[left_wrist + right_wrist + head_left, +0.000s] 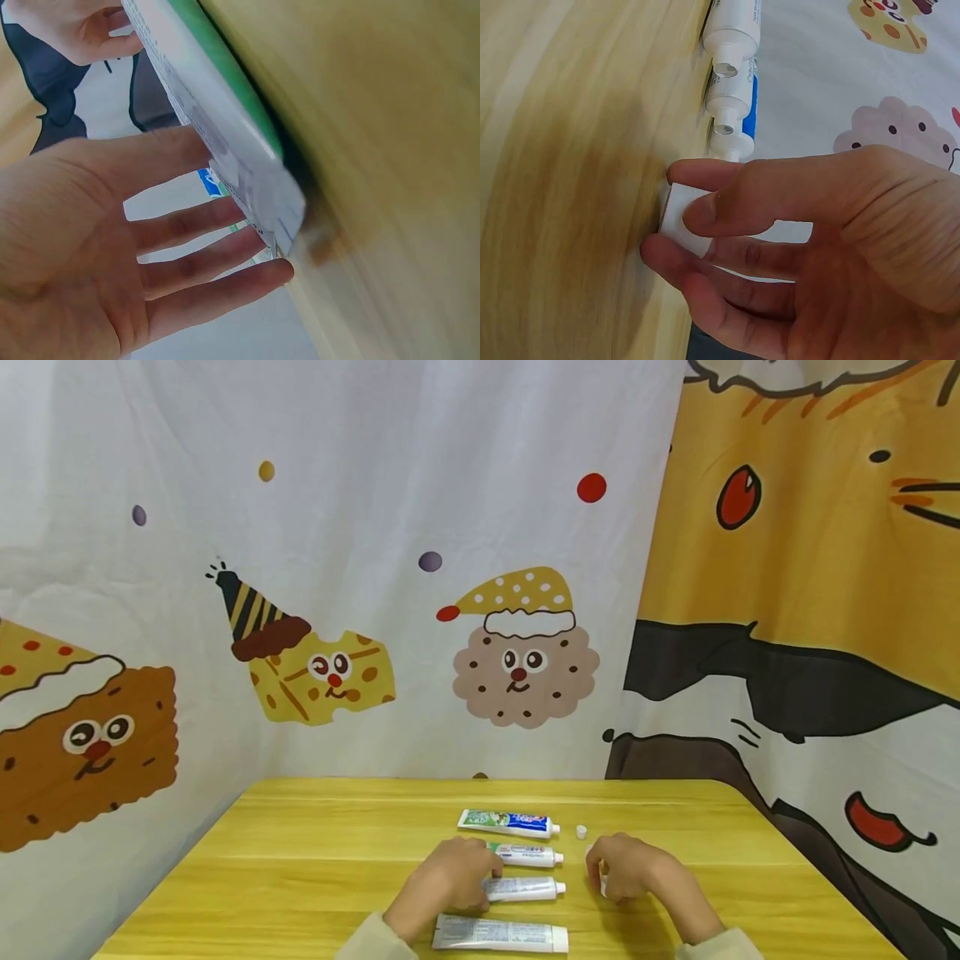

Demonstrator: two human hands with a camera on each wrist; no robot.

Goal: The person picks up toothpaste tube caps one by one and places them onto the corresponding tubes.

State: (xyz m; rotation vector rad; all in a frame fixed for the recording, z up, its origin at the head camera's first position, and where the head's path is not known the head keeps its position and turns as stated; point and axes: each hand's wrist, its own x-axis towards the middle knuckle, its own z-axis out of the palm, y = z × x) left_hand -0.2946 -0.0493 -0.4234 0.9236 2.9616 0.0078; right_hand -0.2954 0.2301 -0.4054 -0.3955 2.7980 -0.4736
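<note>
Right hand (pixel 630 867): thumb and fingers pinching one white toothpaste cap (pixel 681 206), close to the wooden table (pixel 262 860). Left hand (pixel 456 872): fingers nearly straight, at the tail of the third toothpaste tube (pixel 527 889) from the back, uncapped; whether gripped, cannot tell. Beyond: green-and-white uncapped tube (pixel 530 856); green-and-blue uncapped tube (pixel 506 822), loose cap (pixel 581 832) near its nozzle. Nearest the person: capped silver-white tube (pixel 498 935).

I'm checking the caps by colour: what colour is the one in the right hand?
White; the cap shows best in the right wrist view.
</note>
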